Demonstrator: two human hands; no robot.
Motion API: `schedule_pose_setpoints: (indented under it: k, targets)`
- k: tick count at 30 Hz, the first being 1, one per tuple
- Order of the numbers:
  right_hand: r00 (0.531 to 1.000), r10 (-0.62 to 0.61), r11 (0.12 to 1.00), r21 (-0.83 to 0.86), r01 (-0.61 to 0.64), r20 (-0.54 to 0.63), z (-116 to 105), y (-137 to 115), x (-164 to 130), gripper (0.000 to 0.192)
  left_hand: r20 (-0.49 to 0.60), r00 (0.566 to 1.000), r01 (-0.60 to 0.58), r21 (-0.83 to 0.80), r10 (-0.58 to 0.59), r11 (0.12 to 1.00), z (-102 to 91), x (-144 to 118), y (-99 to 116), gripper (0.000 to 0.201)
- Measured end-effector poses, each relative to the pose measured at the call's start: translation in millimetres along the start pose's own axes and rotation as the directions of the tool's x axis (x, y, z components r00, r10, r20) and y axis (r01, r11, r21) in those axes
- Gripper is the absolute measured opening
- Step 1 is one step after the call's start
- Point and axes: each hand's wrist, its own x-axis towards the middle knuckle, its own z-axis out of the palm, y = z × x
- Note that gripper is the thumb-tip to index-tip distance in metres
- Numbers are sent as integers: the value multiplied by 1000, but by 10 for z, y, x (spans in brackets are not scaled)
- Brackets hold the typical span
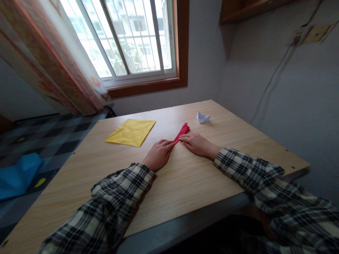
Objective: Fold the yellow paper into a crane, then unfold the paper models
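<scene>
A narrow piece of folded red paper lies slantwise on the wooden table, its wider, uneven end pointing away from me. At its near tip are the closed fingers of my left hand, holding the paper against the tabletop. From the right, my right hand lies low over the table, its fingers together and pressed on the paper's right edge. My fingers hide part of the near end. Just beyond my right hand stands a small white folded paper boat.
A creased yellow paper sheet lies flat on the table, left of my hands. Blue folded paper rests on the checked cloth at the left. Behind the table are a window and a curtain.
</scene>
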Motion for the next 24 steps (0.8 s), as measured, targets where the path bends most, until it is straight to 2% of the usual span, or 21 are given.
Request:
schedule_pose_setpoints:
  k: [7, 18, 24]
  targets:
    - [999, 41, 998, -57, -41, -2, -7, -7, -3, 35, 11, 1000, 3, 14, -4, 1000, -5, -5, 1, 37]
    - [979, 196, 975, -101, -200, -46, 18, 268, 0, 37, 14, 1000, 6, 21, -6, 1000, -13, -9, 10, 37]
    - [935, 349, 915, -195, -354, -59, 60, 302, -11, 43, -18, 1000, -14, 31, 14, 999, 17, -27, -28, 35]
